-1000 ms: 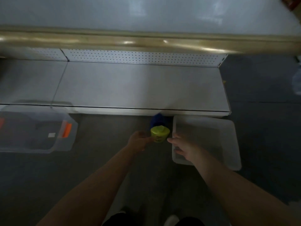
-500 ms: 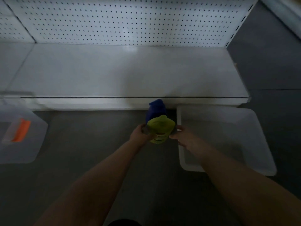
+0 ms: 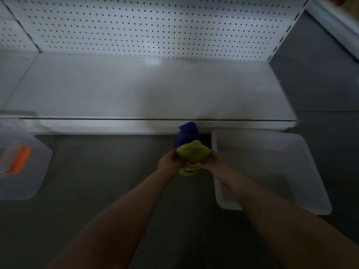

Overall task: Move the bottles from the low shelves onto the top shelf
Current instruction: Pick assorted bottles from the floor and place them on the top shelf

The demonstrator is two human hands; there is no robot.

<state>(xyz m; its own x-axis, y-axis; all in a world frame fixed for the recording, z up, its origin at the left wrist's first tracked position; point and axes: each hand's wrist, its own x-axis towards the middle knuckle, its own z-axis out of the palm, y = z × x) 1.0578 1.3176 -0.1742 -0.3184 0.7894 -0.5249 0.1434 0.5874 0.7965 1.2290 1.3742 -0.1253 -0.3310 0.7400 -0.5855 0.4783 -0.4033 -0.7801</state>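
**Both hands on the green bottle, blue one right behind it**

Grip first: the left hand (image 3: 168,163) and the right hand (image 3: 212,162) both have their fingers curled round the yellow-green bottle (image 3: 191,158), one from each side, just under its shoulder. So a two-handed hold, fingers wrapped in, nothing loose. The bottle stands upright between the hands, cap pointing up toward the camera, and its lower part with a label peeks out below the fingers. Can't tell from this angle whether its base is on the floor or off it.

Both forearms come up from the bottom of the view, bare, angled inward toward the bottle.

Right behind the green one, touching or nearly touching it, is a blue bottle (image 3: 186,133), also upright, sitting at the front edge of the low shelf (image 3: 136,90). It's pretty dark, so no label detail on that one.

Just to the right of the hands sits a white plastic bin (image 3: 291,162) on the grey floor (image 3: 97,181), its near-left rim passing under the right forearm. Off at the left edge is a clear plastic container (image 3: 29,181) with an orange latch (image 3: 19,161).

Further back, the low shelf is a wide white board, and behind it rises a white pegboard back panel (image 3: 155,26).
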